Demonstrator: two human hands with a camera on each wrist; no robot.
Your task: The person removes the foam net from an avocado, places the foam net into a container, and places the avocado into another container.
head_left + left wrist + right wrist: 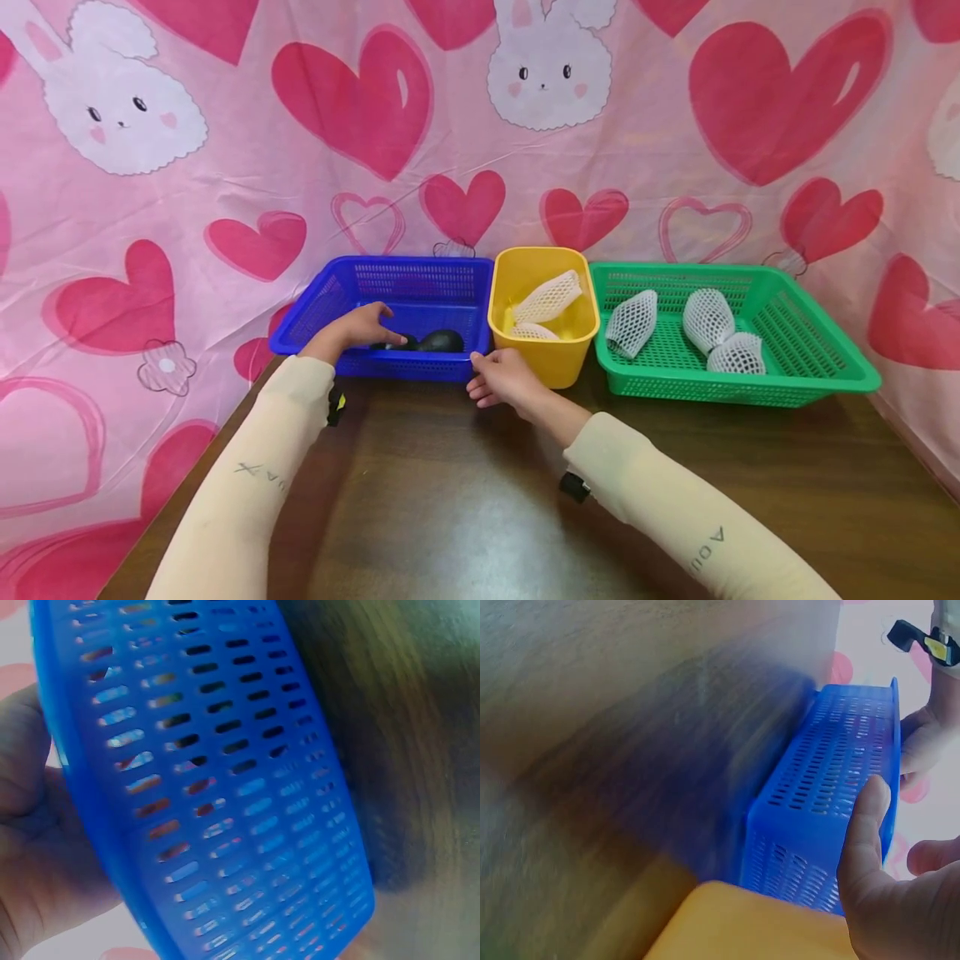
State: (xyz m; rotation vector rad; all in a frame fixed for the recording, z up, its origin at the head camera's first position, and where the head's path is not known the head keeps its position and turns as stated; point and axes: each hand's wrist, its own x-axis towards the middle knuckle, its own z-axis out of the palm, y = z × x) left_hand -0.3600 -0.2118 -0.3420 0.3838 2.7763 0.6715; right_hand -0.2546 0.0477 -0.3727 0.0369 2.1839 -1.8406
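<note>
Inside the blue basket (467, 287), near its front wall, dark round objects (442, 341) are lying under and beside the left hand (363, 325); I am seeing thumb and forefinger apart, other fingers hidden. I am judging one could be rolling off if only the thumb is pressing. The right hand (504, 382), thumb parted from fingers, is hovering near the corner; a bump could shift the basket. Counting: at least two dark objects, one blue basket, one yellow bin (562, 367) containing two white mesh sleeves (551, 297), one green basket (750, 385) containing apparently three.

pink backdrop (465, 146), printed hearts (345, 100), white rabbits (551, 75); brown wooden table (420, 483), pale sheen on top
</note>
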